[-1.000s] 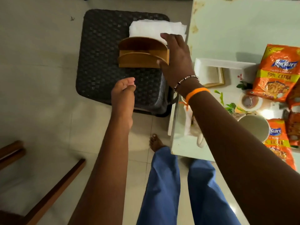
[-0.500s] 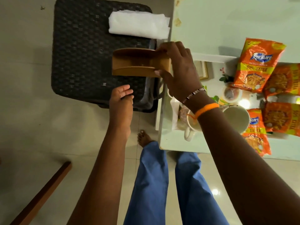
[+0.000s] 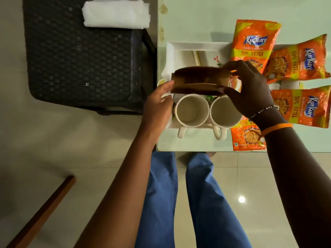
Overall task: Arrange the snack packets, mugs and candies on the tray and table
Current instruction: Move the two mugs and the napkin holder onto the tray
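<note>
So the wooden napkin holder (image 3: 199, 80) is what moved: 1 second ago it was sitting on the black wicker stool (image 3: 80, 54) next to the folded white napkins (image 3: 116, 15), and now it's been carried across and is held up over the white tray (image 3: 195, 46), center of the frame. The napkins stayed behind on the stool, upper left. My read is the holder is about to get set down on the tray or table, so this is a side step before the snack arranging itself.

Right hand (image 3: 250, 88) is clamped on the holder's right end, thumb under and fingers over the top edge. Left hand (image 3: 159, 102) has come in too, fingertips touching the left end, more steadying than gripping as far as I can tell.

Directly below the holder, 2 white mugs (image 3: 192, 110) sit side by side on the tray, handles pointing toward the bottom of the frame. 4 orange Kurkure packets (image 3: 254, 45) lie to the right on the pale green table (image 3: 206, 18), 1 partly under the right wrist. Can't see any candies.
</note>
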`<state>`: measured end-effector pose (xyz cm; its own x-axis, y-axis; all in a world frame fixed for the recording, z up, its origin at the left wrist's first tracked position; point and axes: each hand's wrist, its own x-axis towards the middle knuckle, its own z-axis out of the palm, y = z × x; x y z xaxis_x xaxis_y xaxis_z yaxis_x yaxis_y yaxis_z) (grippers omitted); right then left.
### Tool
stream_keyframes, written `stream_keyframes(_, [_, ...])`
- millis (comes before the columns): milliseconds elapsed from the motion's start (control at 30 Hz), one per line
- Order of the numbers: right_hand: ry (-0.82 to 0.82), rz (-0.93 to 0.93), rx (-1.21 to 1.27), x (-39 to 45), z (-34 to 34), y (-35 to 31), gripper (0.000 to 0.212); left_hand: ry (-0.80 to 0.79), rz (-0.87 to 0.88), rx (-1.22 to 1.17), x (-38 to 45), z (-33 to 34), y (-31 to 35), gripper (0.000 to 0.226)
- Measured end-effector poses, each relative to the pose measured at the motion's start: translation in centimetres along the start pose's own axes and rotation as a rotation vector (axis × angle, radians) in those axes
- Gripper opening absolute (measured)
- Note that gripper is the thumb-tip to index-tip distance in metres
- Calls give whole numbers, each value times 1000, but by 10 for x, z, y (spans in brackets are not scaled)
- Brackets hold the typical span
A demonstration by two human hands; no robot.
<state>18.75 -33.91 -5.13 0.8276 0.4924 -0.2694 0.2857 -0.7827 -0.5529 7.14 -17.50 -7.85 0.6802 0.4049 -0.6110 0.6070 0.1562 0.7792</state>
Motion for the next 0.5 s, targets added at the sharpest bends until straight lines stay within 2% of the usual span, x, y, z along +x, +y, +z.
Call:
stream_keyframes(267, [-84,48,-68,14,4,20,50,34,-70,145,7,26,1,43])
stream_keyframes(500, [-314,140,-105,34,-2,20,51,12,-140,65,10,26,3,34])
